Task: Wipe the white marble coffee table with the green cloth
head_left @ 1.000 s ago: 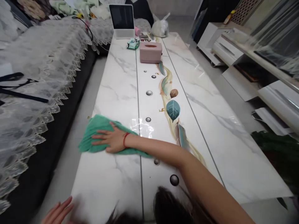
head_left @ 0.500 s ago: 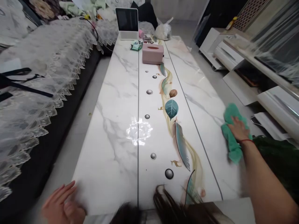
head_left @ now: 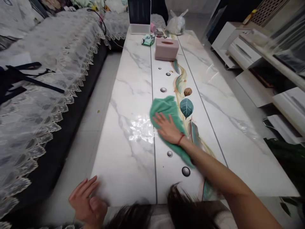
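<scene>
- Counter (head_left: 133,76): white, marbled; leaf-and-feather print along the middle strip.
- Cloth (head_left: 164,105): green, spread mid-counter, partly over the print.
- Right grip (head_left: 168,128): bare hand, palm down on the cloth; red bracelet (head_left: 180,139) at wrist.
- Left grip (head_left: 88,202): bare hand, fingers bent, at the counter's near left corner.
- Box (head_left: 166,53): pink, slotted top, far half.
- Packet (head_left: 148,40): green and white, just beyond the box, to its left.
- Screen (head_left: 139,12): dark, upright, far left end.
- Bag (head_left: 176,24): clear plastic, tied, far end.
- Sofa (head_left: 59,44): left, lace-edged cover.

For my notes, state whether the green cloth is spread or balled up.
Spread, though wrinkled: the green cloth lies flat on the table, reaching well past the right hand resting on it.
</scene>
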The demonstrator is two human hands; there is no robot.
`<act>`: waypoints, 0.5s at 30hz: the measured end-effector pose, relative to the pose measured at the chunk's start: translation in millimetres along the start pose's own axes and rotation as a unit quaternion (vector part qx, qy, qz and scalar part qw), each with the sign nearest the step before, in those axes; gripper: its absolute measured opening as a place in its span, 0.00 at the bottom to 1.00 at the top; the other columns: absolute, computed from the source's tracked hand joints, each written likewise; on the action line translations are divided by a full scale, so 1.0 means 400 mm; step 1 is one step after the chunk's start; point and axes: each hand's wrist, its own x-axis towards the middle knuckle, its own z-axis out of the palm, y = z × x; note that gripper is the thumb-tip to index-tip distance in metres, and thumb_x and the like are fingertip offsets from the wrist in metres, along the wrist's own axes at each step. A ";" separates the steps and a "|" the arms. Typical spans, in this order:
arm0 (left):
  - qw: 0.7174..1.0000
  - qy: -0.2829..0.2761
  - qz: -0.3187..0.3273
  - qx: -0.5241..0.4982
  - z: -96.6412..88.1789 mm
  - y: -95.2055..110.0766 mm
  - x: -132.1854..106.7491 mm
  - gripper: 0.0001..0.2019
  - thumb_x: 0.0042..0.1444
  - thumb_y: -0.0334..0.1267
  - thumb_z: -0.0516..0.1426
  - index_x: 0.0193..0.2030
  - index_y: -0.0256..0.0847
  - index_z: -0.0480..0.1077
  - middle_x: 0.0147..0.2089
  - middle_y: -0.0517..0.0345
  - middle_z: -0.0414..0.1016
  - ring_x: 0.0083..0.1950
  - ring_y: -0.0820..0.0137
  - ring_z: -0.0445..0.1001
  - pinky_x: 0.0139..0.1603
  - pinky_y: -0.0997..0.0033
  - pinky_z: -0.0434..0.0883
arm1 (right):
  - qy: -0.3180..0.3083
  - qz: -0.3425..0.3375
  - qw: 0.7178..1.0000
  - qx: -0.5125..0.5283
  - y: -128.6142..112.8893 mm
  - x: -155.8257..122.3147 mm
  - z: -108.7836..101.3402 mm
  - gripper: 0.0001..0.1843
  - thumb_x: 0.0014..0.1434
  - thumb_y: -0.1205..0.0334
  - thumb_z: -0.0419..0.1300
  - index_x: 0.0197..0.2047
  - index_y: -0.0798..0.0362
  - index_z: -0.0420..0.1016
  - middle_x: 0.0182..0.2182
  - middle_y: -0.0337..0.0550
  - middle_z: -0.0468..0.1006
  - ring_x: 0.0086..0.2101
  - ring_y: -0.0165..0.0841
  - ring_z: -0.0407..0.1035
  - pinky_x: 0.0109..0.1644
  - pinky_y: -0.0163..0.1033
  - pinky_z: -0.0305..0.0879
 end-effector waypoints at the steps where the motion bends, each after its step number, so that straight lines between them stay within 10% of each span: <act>1: 1.000 0.005 0.011 0.001 0.003 0.002 0.000 0.18 0.80 0.51 0.51 0.46 0.49 0.80 0.45 0.46 0.89 0.53 0.49 0.86 0.63 0.37 0.77 | -0.016 -0.076 0.997 -0.003 -0.096 0.032 0.005 0.41 0.82 0.63 0.56 0.94 0.53 0.57 0.91 0.56 0.46 0.89 0.56 0.44 0.91 0.77 0.43; 5: 0.994 0.038 0.098 0.018 0.010 0.015 0.024 0.16 0.80 0.48 0.52 0.48 0.46 0.80 0.44 0.46 0.88 0.49 0.52 0.86 0.60 0.42 0.80 | -0.037 -0.369 0.928 -0.035 -0.422 0.066 0.072 0.37 0.85 0.53 0.57 0.91 0.48 0.63 0.90 0.48 0.52 0.88 0.49 0.52 0.91 0.70 0.54; 8: 0.993 0.059 0.098 0.027 0.011 0.023 0.042 0.16 0.79 0.49 0.55 0.51 0.43 0.81 0.44 0.44 0.89 0.53 0.49 0.87 0.62 0.41 0.79 | -0.001 -0.453 0.890 -0.056 -0.518 0.041 0.119 0.33 0.86 0.55 0.54 0.88 0.39 0.68 0.89 0.37 0.54 0.87 0.38 0.54 0.91 0.60 0.56; 11: 0.993 0.079 0.081 0.031 0.014 0.021 0.055 0.17 0.78 0.51 0.55 0.49 0.43 0.81 0.43 0.44 0.88 0.53 0.47 0.87 0.62 0.39 0.80 | -0.002 -0.429 0.903 -0.028 -0.442 0.024 0.113 0.37 0.81 0.60 0.57 0.89 0.40 0.68 0.89 0.36 0.56 0.87 0.37 0.54 0.92 0.55 0.52; 15: 0.988 0.088 0.126 0.032 0.019 0.001 0.072 0.17 0.75 0.50 0.55 0.45 0.43 0.81 0.38 0.44 0.87 0.43 0.47 0.86 0.52 0.41 0.81 | -0.028 -0.249 0.967 0.051 -0.109 -0.036 0.056 0.45 0.72 0.64 0.62 0.90 0.49 0.66 0.89 0.48 0.56 0.87 0.49 0.53 0.93 0.63 0.46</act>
